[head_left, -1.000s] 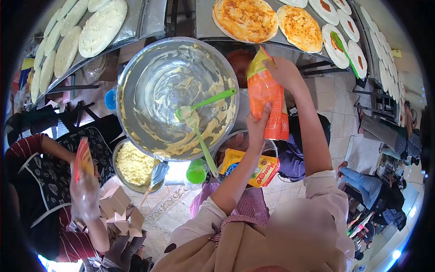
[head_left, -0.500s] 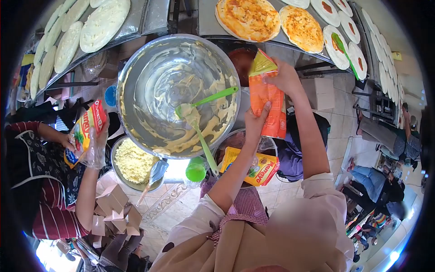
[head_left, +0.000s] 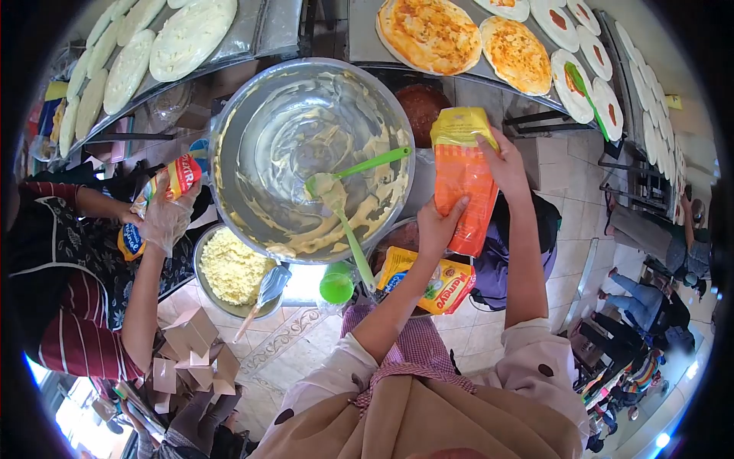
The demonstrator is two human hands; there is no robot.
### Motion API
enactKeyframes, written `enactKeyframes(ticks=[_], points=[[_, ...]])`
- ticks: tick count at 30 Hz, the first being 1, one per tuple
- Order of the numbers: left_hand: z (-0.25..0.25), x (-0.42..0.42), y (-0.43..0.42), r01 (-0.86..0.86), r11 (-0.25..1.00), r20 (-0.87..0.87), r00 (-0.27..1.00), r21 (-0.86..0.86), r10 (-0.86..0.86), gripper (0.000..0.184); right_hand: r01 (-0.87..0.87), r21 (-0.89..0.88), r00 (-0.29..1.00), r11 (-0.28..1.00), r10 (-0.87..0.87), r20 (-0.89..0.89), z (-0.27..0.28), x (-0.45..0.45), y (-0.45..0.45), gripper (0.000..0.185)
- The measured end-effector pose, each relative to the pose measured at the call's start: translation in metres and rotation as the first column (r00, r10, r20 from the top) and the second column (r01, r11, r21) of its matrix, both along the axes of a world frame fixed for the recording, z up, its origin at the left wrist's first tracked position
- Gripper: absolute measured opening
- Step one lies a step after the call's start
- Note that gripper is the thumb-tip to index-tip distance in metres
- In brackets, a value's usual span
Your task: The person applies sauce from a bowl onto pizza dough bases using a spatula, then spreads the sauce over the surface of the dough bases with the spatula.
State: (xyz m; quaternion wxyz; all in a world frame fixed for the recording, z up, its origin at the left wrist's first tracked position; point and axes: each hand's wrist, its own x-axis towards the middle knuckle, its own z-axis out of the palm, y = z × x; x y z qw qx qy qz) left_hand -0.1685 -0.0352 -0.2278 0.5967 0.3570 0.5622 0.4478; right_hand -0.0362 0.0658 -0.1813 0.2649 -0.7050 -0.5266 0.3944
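An orange pouch with a yellow top is held upright between my hands, right of the big metal bowl. My left hand is closed on its lower left side, thumb across the front. My right hand grips its upper right edge. The large bowl has pale cream smeared inside. Two green-handled spatulas lie in it, their blades coated. Below my left forearm, a yellow and red Mamayo pouch lies on a container. A bowl of reddish sauce stands behind the orange pouch.
On the left, a person's gloved hand holds another pouch. A bowl of grated cheese with a brush stands by a green cup. Trays of flat dough rounds and sauced rounds line the back. Cardboard boxes lie lower left.
The orange pouch has turned its front toward me and come slightly lower; its yellow top now shows flat. My right hand has shifted down along its edge. The neighbour's pouch has tilted.
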Motion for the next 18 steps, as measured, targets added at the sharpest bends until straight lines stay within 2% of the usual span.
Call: enactKeyframes(ticks=[2,5,8,14,17,18], points=[[0.001,-0.002,-0.001,0.016,0.998,-0.044,0.999,-0.057,-0.019,0.033,0.008,0.002,0.997,1.000,-0.008,-0.080,0.004,-0.001,-0.008,0.034],[-0.004,-0.002,0.001,-0.066,0.998,-0.065,0.996,-0.006,0.065,0.033,0.080,0.076,0.976,0.994,-0.062,-0.209,0.010,-0.008,-0.018,0.033],[0.003,-0.004,0.008,-0.039,0.999,-0.196,0.980,0.020,0.042,0.033,0.163,0.092,0.927,0.982,-0.120,-0.356,0.022,-0.012,-0.027,0.033],[0.004,0.001,0.013,-0.107,0.973,-0.203,0.968,0.205,0.149,0.058,0.363,0.128,0.808,0.923,-0.244,-0.536,0.025,-0.021,-0.047,0.031],[0.012,0.001,0.007,-0.101,0.974,-0.227,0.963,0.204,0.147,0.066,0.462,0.169,0.744,0.871,-0.277,-0.608,0.016,-0.025,-0.051,0.030],[0.009,0.003,0.002,-0.106,0.973,-0.182,0.973,0.207,0.144,0.066,0.491,0.180,0.720,0.852,-0.281,-0.635,0.015,-0.027,-0.052,0.029]])
